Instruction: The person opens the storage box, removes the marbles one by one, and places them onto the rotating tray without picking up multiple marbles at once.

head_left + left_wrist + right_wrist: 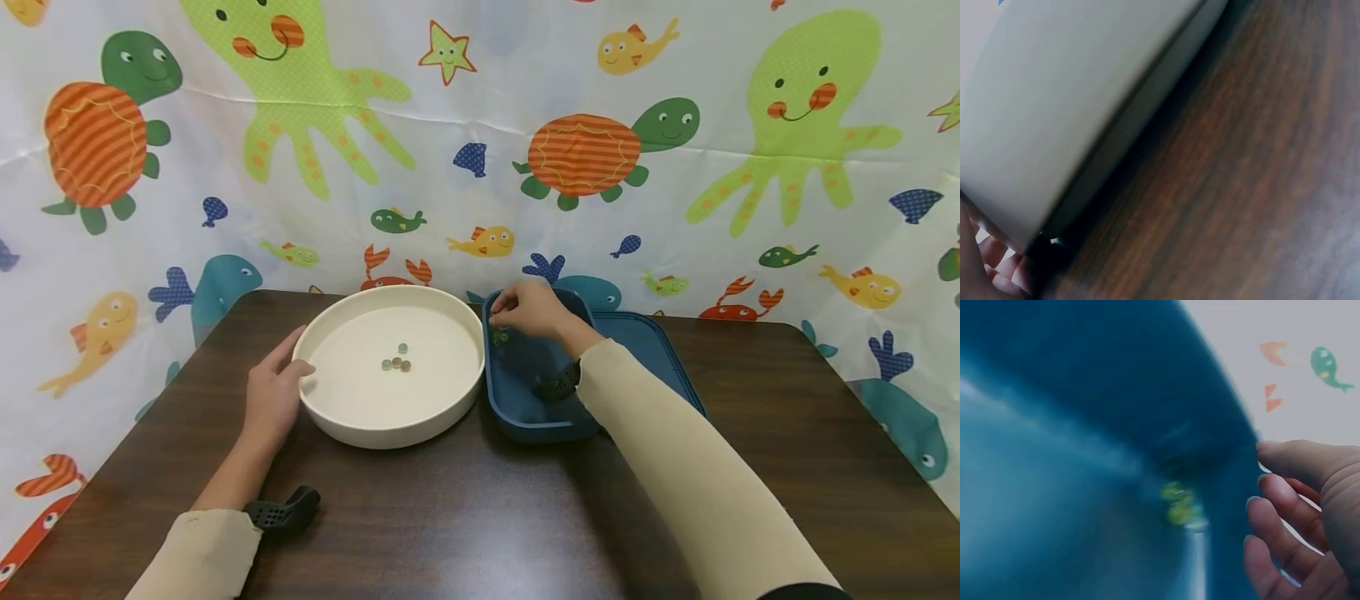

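Observation:
My left hand (pixel 273 392) grips the left rim of a cream round tray (pixel 337 408), thumb over the edge and fingers along the outside. Several small translucent glass beads (pixel 397 362) lie together near the tray's middle. Over the left side of a deep blue rectangular container (pixel 540 432) hovers my right hand (pixel 536 308), its fingers bent and the thumb close to the index finger. In the right wrist view no object shows between those fingertips. Yellow-green beads (pixel 1179 503) lie in a corner of that container, beside the fingers.
A second blue piece, flat with a raised rim (pixel 645 321), lies to the right, partly behind the container and my sleeve. Both stand on a dark wooden table (pixel 420 508). Behind the table hangs a white curtain (pixel 495 200) with printed sea animals.

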Motion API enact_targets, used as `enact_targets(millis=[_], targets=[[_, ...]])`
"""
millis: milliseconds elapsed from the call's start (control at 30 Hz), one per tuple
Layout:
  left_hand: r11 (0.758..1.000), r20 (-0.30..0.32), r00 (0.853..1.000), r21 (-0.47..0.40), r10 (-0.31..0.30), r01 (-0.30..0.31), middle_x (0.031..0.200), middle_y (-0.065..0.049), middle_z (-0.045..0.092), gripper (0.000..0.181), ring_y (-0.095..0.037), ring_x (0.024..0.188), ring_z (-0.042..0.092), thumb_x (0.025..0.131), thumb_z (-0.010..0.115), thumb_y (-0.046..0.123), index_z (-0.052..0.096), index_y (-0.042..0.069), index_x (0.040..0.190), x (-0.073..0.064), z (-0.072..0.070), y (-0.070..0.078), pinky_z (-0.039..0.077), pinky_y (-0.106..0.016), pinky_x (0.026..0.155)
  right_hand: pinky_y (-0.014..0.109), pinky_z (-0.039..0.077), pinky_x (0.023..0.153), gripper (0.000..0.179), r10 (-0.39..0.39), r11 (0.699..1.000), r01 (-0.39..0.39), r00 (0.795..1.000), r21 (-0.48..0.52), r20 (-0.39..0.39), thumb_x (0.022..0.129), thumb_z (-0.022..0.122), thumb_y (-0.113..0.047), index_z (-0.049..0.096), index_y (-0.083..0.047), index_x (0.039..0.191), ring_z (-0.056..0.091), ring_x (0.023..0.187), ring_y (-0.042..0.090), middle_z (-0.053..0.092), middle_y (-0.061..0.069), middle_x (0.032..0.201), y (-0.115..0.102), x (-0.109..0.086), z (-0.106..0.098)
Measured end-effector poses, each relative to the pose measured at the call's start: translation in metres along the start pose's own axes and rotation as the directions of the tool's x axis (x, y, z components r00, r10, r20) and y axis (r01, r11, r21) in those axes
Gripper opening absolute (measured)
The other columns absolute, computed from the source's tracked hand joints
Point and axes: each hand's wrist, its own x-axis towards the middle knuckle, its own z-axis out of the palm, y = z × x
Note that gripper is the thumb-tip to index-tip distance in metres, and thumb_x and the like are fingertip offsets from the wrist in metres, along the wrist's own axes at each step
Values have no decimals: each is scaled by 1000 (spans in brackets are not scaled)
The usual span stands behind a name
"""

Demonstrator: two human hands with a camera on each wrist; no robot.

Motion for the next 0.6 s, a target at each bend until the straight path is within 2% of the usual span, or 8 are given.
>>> enact_targets(millis=[100, 233, 367, 600], targets=[[1000, 1, 1000, 2, -5, 5, 166, -1, 29, 61, -28, 156, 26, 98, 42, 17, 36, 25, 158, 1, 0, -1, 26, -52, 125, 29, 55, 70, 17, 11, 999, -10, 1000, 48, -21, 93, 72, -23, 76, -9, 102, 70, 92, 30, 75, 13, 100, -12, 1, -6], [1000, 1, 1000, 3, -8, 8, 166, -1, 29, 61, -29, 156, 25, 98, 42, 18, 36, 26, 158, 2, -2, -1, 26, -52, 125, 26, 54, 66, 17, 2, 998, 0, 1000, 69, -27, 93, 72, -23, 76, -9, 102, 69, 87, 26, 74, 11, 96, -29, 6, -2], [1000, -1, 1000, 6, -5, 5, 166, -1, 29, 61, -28, 156, 25, 97, 43, 17, 36, 25, 158, 1, -2, -1, 26, -52, 125, 22, 52, 65, 17, -34, 998, 34, 999, 60, -2, 92, 73, -22, 77, -9, 102, 63, 77, 16, 73, 7, 91, -45, 11, 11], [1000, -8, 1000, 4, 7, -7, 165, -1, 31, 61, -28, 155, 27, 97, 44, 16, 38, 25, 157, 0, -2, 0, 27, -51, 124, 21, 49, 63, 15, -93, 994, 89, 994, 65, 62, 92, 73, -19, 78, -8, 101, 60, 74, 13, 74, 7, 90, -63, 19, 43]])
